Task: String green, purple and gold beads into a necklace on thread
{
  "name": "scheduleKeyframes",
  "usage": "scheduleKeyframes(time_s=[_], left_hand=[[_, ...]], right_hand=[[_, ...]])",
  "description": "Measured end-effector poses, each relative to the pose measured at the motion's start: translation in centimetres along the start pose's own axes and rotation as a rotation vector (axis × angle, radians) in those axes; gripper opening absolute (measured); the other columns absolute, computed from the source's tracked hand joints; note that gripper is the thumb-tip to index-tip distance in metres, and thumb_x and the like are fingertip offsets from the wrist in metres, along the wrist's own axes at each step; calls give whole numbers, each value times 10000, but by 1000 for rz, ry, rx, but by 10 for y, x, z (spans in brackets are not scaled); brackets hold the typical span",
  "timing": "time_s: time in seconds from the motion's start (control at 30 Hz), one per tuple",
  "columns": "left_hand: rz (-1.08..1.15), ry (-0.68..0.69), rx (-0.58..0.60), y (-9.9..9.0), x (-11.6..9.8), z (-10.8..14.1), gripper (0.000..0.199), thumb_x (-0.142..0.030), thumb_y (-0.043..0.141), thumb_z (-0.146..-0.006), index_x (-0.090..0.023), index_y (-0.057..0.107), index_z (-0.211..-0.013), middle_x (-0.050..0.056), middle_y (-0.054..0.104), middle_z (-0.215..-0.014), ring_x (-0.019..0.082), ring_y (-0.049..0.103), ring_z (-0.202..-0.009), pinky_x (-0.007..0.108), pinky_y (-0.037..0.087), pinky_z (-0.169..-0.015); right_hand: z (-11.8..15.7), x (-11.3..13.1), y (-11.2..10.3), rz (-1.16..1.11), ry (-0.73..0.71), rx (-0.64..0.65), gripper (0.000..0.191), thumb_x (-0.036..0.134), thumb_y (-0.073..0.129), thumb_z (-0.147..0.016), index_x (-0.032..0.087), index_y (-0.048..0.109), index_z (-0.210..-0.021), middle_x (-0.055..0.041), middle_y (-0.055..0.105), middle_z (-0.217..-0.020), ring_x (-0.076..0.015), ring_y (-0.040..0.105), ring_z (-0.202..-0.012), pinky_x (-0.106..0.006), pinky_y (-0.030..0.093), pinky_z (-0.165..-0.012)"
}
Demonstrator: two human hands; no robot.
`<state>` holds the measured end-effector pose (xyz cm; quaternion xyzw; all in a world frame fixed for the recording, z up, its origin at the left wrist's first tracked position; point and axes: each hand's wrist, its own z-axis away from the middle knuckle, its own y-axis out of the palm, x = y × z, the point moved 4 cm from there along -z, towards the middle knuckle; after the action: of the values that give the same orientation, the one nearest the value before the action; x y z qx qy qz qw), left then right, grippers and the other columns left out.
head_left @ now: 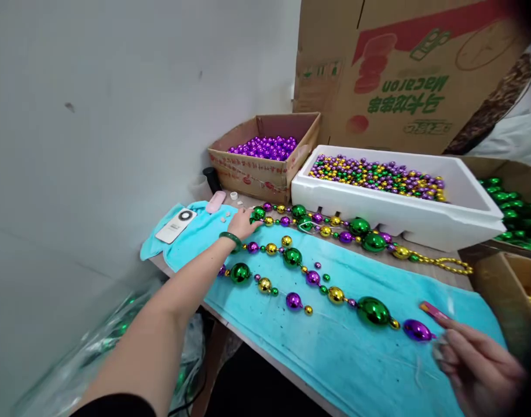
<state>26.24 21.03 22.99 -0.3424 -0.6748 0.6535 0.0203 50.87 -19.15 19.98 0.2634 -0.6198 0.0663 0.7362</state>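
Left hand point(242, 224): hold unclear. Right hand point(476, 356): grasping red stick point(434, 311). Bead strand point(373, 311), between them: likely light, slippery; grip its end.

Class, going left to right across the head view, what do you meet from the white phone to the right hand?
White phone → pink case → left hand → biggest green bead → large oval purple bead → right hand.

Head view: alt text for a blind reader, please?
Green, gold and purple bead strings lie on a blue towel and table, the left hand at the far ones, the right hand holding a pink item by a nearer string's end. Behind stand a white box and a carton, both holding beads.
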Motion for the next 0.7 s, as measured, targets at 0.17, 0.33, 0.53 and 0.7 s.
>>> scheduleKeyframes(time_s=[0.17, 0.33, 0.53, 0.7], left_hand=[[121, -84, 127, 11, 5, -16, 504, -325, 762, -570, -124, 619, -1011, 147, 615, -1046, 334, 545, -1046, 411, 388, -940], [701, -109, 223, 3, -35, 7, 340, -375, 620, -720, -168, 597, -989, 89, 633, -1033, 237, 584, -993, 356, 480, -854], [1747, -373, 577, 8, -104, 49, 200, -257, 548, -760, -132, 594, -909, 86, 642, -827, 186, 633, -763, 256, 526, -576], [1941, -391, 569, 16, -139, 63, 177, -208, 516, -753, -116, 581, -889, 101, 640, -829, 208, 631, -838, 361, 553, -741]], right_hand=[[23, -19, 30, 350, 98, 195, 373, 426, 756, -633, 179, 695, -905, 1, 508, -528, -120, 473, -475, -224, 373, -395], [34, -16, 50, 441, 6, 284, 331, 458, 707, -677, 156, 707, -811, 7, 497, -491, -116, 448, -441, -224, 357, -393], [46, -13, 65, 499, -72, 333, 286, 435, 661, -723, 164, 714, -794, 3, 515, -518, -117, 448, -457, -229, 369, -414], [57, -10, 69, 474, -102, 323, 286, 437, 642, -739, 161, 699, -791, 7, 508, -514, -114, 438, -454, -228, 361, -415]])
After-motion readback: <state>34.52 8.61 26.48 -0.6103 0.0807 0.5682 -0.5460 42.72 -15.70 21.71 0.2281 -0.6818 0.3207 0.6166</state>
